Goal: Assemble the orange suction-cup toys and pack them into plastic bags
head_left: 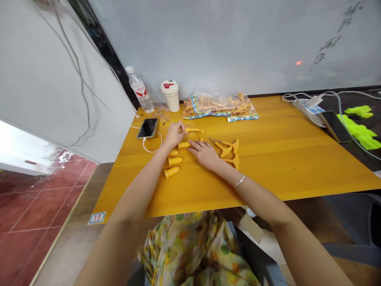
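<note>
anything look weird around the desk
The white wall behind the yellow desk stands out: dark smeared marks run across its upper right, and a small red glowing spot sits left of them, perhaps a reflection. The loose orange plastic parts show no obvious damage from here.

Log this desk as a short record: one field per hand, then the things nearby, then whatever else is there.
left hand: the left hand appears to pinch an orange plastic rod
right hand: the right hand lies flat on the yellow table, beside an orange plastic tube
things: orange plastic sleeves in a row; orange forked parts with thin rods
rest: plastic bag of orange parts; cream cup; water bottle; smartphone on a white cable
</note>
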A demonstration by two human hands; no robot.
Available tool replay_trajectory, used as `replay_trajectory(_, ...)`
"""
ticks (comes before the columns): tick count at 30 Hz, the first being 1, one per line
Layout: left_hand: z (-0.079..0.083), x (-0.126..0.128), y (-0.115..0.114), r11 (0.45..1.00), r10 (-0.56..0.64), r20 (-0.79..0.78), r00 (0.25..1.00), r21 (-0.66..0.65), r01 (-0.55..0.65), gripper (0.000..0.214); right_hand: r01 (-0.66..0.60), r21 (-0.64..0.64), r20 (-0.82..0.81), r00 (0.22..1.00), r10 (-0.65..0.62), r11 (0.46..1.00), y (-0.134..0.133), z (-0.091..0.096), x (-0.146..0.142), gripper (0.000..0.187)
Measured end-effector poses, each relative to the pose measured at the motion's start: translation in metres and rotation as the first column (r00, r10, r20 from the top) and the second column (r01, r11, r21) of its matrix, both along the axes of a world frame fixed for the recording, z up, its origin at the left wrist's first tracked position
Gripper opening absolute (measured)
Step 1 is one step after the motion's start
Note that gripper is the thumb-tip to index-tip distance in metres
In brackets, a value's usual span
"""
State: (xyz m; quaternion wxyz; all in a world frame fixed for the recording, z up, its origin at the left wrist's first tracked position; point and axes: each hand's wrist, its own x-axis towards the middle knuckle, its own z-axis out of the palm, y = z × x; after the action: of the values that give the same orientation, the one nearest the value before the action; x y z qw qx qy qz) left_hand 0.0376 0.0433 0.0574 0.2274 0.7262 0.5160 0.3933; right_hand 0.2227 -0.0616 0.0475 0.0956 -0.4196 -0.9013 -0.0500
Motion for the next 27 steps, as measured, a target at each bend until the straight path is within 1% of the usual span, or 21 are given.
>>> replay_trajectory(1, 0.000, 0.004, 0.005, 1.000, -0.008, -0.059, 0.998, -0.020, 0.007, 0.024, 0.003, -0.010, 0.006, 1.000, -0.003, 1.000, 0.000, -0.001, -0.001, 0.044)
replay_trajectory(3, 0.000, 0.008, 0.014, 0.997, -0.020, -0.121, 0.992, -0.070, 0.012, 0.026, 0.008, -0.021, 0.015, 1.000, -0.008, 1.000, 0.003, -0.002, 0.000, 0.045)
replay_trajectory(6, 0.002, 0.009, 0.023, 0.994, -0.036, -0.147, 0.988, -0.109, 0.020, 0.023, 0.018, -0.024, 0.034, 0.999, -0.017, 1.000, 0.010, 0.000, 0.001, 0.045)
replay_trajectory(9, 0.008, 0.003, 0.026, 0.995, -0.027, -0.149, 0.988, -0.100, 0.012, 0.019, 0.032, -0.033, 0.068, 0.997, -0.030, 0.999, 0.023, 0.004, 0.000, 0.046)
replay_trajectory(13, 0.015, -0.016, 0.015, 0.999, 0.031, -0.058, 0.998, -0.029, -0.033, 0.025, 0.039, -0.077, 0.084, 0.996, -0.032, 0.996, 0.048, 0.011, -0.005, 0.047)
replay_trajectory(15, 0.017, -0.029, 0.004, 0.999, 0.042, 0.015, 0.999, 0.002, -0.042, 0.026, 0.026, -0.100, 0.059, 0.998, -0.020, 0.995, 0.059, 0.015, -0.006, 0.045)
replay_trajectory(17, 0.017, -0.042, -0.012, 0.999, 0.037, 0.107, 0.994, 0.022, -0.039, 0.024, 0.006, -0.104, 0.020, 1.000, -0.004, 0.995, 0.066, 0.019, 0.000, 0.040)
replay_trajectory(19, 0.015, -0.055, -0.031, 0.999, 0.033, 0.186, 0.982, 0.019, -0.038, 0.018, 0.017, -0.082, -0.032, 0.999, -0.020, 0.996, 0.068, 0.023, 0.015, 0.035)
replay_trajectory(20, 0.013, -0.061, -0.041, 0.999, 0.033, 0.211, 0.977, 0.011, -0.037, 0.014, 0.045, -0.065, -0.060, 0.997, -0.049, 0.997, 0.067, 0.024, 0.027, 0.034)
replay_trajectory(22, 0.008, -0.071, -0.062, 1.000, 0.031, 0.211, 0.977, -0.007, -0.030, 0.013, 0.143, -0.050, -0.099, 0.984, -0.148, 0.988, 0.062, 0.028, 0.056, 0.036)
replay_trajectory(24, 0.003, -0.080, -0.079, 0.999, 0.000, 0.149, 0.989, -0.050, 0.008, 0.020, 0.247, -0.073, -0.108, 0.961, -0.254, 0.966, 0.054, 0.031, 0.089, 0.035)
replay_trajectory(27, -0.003, -0.089, -0.095, 0.988, -0.139, -0.027, 0.990, -0.071, 0.136, 0.044, 0.350, -0.210, -0.083, 0.924, -0.373, 0.913, 0.037, 0.034, 0.128, 0.035)
